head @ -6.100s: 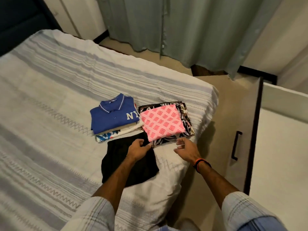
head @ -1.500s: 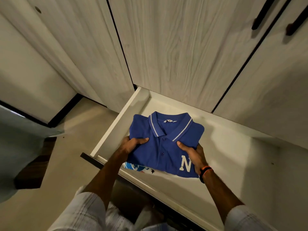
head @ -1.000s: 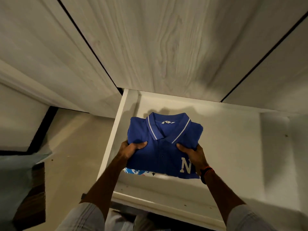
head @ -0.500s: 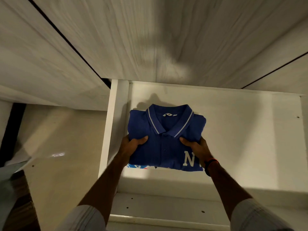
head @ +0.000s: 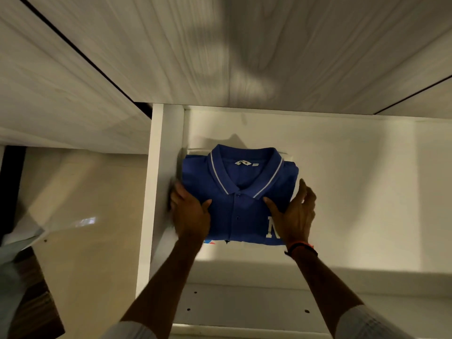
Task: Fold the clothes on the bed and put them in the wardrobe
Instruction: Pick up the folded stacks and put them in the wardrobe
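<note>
Folded blue polo shirt (head: 241, 192) lying flat in the far left corner of an open white drawer (head: 367, 167), close against the left wall; collar pointing to the far side, toward the wardrobe front (head: 244, 50); button placket running near to far, marking the long axis; near hem toward the viewer.

Half a second earlier, both hands gripping the shirt's sides with thumbs on top; now loosened. Left hand (head: 192, 216) resting at the shirt's left edge, thumb on the cloth, fingers spread down the side between shirt and drawer wall; right hand (head: 297, 214) lifted off the right edge, fingers splayed and upright, only the thumb touching the fabric; no firm hold in either.

Deep royal blue cloth; collar edged with a thin white stripe; small white label inside the neck; large white letter near the right hem, partly covered by the right hand; sliver of a white garment (head: 210, 242) with blue and red print peeking from beneath the near edge; dark wristband (head: 302, 250) with orange trim on the right wrist.
</note>
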Demonstrator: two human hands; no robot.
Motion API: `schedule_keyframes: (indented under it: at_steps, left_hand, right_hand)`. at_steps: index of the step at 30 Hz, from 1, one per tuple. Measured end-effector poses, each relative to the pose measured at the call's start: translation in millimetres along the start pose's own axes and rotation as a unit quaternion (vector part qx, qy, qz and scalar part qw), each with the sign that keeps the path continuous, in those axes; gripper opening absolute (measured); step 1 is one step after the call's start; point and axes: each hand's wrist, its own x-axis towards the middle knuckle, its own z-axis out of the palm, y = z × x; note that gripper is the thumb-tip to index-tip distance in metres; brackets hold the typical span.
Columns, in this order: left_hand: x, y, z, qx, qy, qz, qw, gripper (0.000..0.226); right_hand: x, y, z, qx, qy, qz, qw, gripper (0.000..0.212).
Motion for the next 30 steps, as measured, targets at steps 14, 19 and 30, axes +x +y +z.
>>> schedule_keyframes:
  at_steps: [14,19,30]
  left_hand:
    - [30,-37,60,0.173,-0.062,0.249,0.951,0.117]
    - [38,-34,64,0.166,-0.035,0.257,0.951,0.116]
    - [32,-8,41,0.198,-0.106,0.2,0.954,0.13]
  right_hand:
    - [12,25,46,-0.167,-0.097,-0.222,0.956,0.112]
    - [22,28,54,-0.161,-0.081,-0.233,0.956,0.112]
    - [33,8,19,-0.196,-0.197,-0.217,0.936,0.12]
